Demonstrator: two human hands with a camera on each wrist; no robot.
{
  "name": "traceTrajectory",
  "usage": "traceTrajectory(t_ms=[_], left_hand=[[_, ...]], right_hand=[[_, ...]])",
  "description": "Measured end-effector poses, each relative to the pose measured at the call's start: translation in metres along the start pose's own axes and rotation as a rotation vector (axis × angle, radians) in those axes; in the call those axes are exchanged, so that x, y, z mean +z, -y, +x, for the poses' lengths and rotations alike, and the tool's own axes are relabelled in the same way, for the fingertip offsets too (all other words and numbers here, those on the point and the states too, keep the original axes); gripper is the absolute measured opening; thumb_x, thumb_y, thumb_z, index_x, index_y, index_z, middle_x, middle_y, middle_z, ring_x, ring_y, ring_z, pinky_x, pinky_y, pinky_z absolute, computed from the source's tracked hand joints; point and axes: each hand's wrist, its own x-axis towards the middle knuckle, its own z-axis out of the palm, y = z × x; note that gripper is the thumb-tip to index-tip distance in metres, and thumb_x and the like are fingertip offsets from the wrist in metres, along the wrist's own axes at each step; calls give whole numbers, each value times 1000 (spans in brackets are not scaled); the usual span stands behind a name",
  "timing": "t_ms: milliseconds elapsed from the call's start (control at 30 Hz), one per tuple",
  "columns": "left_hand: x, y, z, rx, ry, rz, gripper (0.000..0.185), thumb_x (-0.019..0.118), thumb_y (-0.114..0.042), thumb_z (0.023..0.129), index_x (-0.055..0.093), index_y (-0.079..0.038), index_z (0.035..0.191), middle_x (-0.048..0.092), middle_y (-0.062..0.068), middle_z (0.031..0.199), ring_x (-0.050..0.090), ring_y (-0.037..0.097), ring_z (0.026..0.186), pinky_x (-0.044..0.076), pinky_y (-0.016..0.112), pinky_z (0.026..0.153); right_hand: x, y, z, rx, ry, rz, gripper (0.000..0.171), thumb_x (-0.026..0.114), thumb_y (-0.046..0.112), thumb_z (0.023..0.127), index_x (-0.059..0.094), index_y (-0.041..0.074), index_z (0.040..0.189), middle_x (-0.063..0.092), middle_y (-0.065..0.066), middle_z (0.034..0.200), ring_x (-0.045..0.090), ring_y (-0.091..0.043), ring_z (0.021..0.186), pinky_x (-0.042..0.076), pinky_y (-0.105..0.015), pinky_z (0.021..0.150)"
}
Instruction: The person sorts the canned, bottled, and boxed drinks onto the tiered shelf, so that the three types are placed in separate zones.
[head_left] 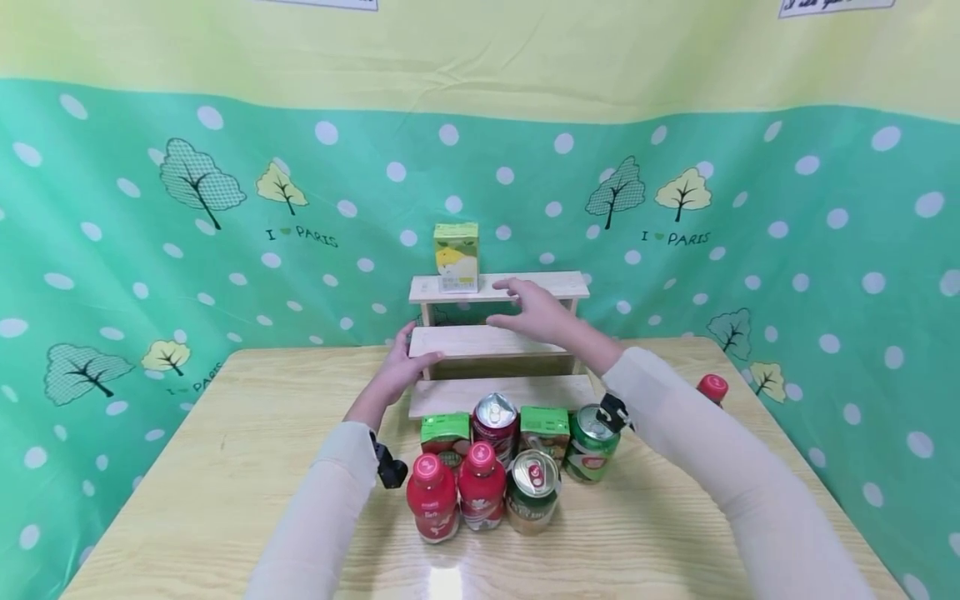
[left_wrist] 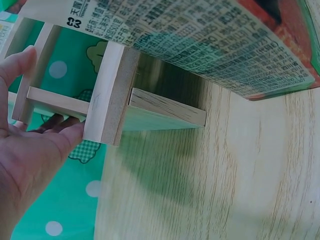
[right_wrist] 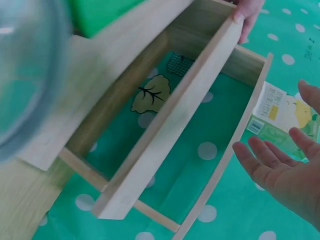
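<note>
A small three-tier wooden rack (head_left: 465, 340) stands at the back of the table. My left hand (head_left: 397, 367) grips the left end of its middle tier, thumb over the top and fingers behind; the left wrist view shows these fingers (left_wrist: 67, 132) against the wooden frame. On the top tier, toward its left, a yellow-green juice box (head_left: 457, 254) with a pear picture stands upright. Just right of that box hovers my right hand (head_left: 540, 312), fingers spread and holding nothing. A gap shows between its fingertips and the juice box in the right wrist view.
Before the rack stand two green-topped juice boxes (head_left: 545, 427), a dark red can (head_left: 495, 421) and a green can (head_left: 591, 450). Nearer are two red bottles (head_left: 433, 504) and a dark green can (head_left: 534, 492). Another red-capped bottle (head_left: 712, 387) is partly behind my right sleeve. A patterned curtain (head_left: 510, 200) hangs behind.
</note>
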Motion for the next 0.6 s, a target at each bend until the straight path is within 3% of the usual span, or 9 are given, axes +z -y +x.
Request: traceTrajectory(t_ms=[400,600], left_hand=[[1,1,0,-15,8,20,92,66,-23,86,1,-22,150,23,19,151,35,36,134,34,53,106],[0,-3,-2,-9,10,23,91,66,-20,86,1,-19,151,24,20,150,36,36,133,34,51,107]], right_hand=[[5,-20,-47,-18,143,6,55,65,40,86,51,14,131,53,-14,131,55,-29,116,49,-41,94],[6,-30,-64,-49,183,19,47,67,33,85,55,14,126,60,-10,122,57,-29,114,48,-43,96]])
